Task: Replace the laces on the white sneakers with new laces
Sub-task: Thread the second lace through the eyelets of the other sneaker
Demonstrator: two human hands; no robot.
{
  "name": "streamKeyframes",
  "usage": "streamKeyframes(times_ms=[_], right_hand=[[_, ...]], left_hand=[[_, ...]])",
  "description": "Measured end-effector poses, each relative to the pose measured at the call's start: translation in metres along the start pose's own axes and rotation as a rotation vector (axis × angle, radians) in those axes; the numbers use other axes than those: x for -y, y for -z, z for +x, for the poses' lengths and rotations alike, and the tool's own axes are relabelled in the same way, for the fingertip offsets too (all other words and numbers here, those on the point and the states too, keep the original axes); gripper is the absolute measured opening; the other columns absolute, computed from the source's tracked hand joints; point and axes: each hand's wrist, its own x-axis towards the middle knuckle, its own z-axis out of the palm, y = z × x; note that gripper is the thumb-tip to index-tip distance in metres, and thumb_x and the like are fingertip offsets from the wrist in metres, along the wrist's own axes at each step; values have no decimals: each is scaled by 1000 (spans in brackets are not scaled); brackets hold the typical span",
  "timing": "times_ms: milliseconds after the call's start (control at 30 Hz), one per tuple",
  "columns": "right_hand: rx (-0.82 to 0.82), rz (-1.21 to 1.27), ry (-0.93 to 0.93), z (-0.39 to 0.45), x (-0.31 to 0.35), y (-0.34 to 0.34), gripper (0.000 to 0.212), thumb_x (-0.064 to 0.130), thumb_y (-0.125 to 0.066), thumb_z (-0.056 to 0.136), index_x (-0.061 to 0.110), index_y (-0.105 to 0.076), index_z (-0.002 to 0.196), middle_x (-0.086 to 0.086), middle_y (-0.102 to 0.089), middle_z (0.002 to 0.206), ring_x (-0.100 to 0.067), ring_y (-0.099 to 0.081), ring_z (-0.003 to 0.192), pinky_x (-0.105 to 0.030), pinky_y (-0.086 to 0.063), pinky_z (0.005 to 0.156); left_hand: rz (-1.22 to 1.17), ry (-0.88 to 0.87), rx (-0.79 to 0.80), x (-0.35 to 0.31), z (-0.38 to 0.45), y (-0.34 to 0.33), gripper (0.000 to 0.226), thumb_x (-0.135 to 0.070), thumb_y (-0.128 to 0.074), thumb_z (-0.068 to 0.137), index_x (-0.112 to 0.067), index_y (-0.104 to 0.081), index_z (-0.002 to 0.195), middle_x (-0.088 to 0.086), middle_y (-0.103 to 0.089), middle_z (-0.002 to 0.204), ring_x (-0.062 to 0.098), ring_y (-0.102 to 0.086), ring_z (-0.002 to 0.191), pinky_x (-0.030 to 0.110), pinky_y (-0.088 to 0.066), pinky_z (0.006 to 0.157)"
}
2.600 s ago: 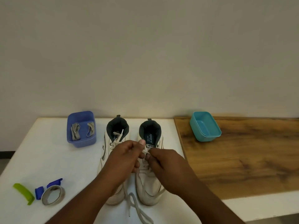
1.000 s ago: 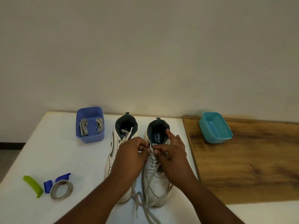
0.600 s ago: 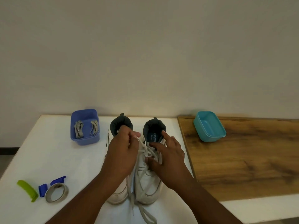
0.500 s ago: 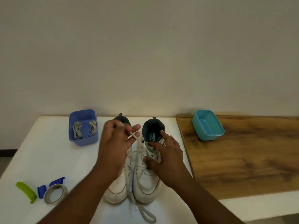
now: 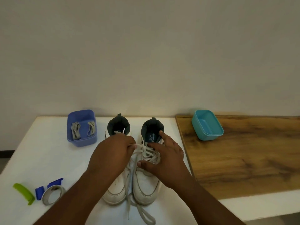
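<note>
**Old lace being drawn out of the right-hand sneaker**

Low in the middle of the frame stand the two white sneakers, toes toward the camera. The right-hand sneaker (image 5: 146, 181) is the one being worked: its old lace (image 5: 146, 153) is loosened across the eyelets, and slack trails off past the toes onto the white tabletop (image 5: 40, 156). The left hand (image 5: 112, 158) pinches a strand of that lace at the shoe's inner edge, fingers curled around it, apparently to draw it through an eyelet. The right hand (image 5: 165, 161) lies spread over the shoe with fingers straight, thumb low on the lacing and forefinger up at the collar, most likely bracing the shoe so the pull does not drag it. The left-hand sneaker (image 5: 115, 189) appears laced, largely hidden under the left hand.

In the centre-left, the purple tub (image 5: 82, 127) holds the new grey laces (image 5: 76, 130), within reach for re-threading. To the right, on the wooden board (image 5: 243, 159), a teal tub (image 5: 207, 125) sits, perhaps meant for the discarded laces. A green clip (image 5: 24, 193), blue pieces (image 5: 39, 193) and a tape roll (image 5: 53, 194) lie at lower left.
</note>
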Motion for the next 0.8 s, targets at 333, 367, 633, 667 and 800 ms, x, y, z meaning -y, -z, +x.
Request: streamKeyframes(times_ms=[333, 367, 633, 667, 800], right_hand=[[-9, -39, 1, -4, -1, 1, 79, 84, -61, 74, 47, -49, 142, 10, -8, 170, -20, -10, 155, -48, -9, 124], [-19, -34, 2, -5, 1, 0, 79, 82, -63, 74, 46, -48, 143, 9, -7, 170, -20, -9, 155, -47, -9, 124], [-25, -265, 548, -18, 34, -7, 45, 25, -69, 89, 40, -61, 130, 7, -64, 105, -17, -58, 96, -36, -51, 85], [29, -291, 567, -20, 36, -12, 43, 23, -66, 89, 38, -63, 130, 5, -66, 97, -19, -61, 88, -37, -52, 80], [148, -263, 515, -19, 35, -14, 28, 22, -60, 92, 28, -72, 116, 0, -64, 88, -24, -63, 78, -36, -54, 72]], left_hand=[[-730, 641, -854, 22, 2, 34, 17, -22, -47, 102, -14, -62, 97, -8, -58, 82, 3, -53, 74, 14, -41, 74], [-723, 641, -776, 24, 1, 26, 13, -20, -50, 101, -16, -63, 99, -3, -61, 90, 6, -54, 79, 16, -42, 77], [-472, 450, -535, 17, -5, 12, 36, -6, -55, 91, -27, -63, 119, 3, -58, 112, 14, -58, 83, 19, -42, 67], [-447, 422, -523, 17, -6, 11, 36, -7, -55, 91, -30, -63, 117, 3, -58, 110, 15, -59, 79, 24, -46, 65], [-389, 351, -467, 20, -7, 8, 46, -6, -60, 87, -44, -61, 114, 0, -54, 115, 26, -61, 87, 47, -56, 75]])
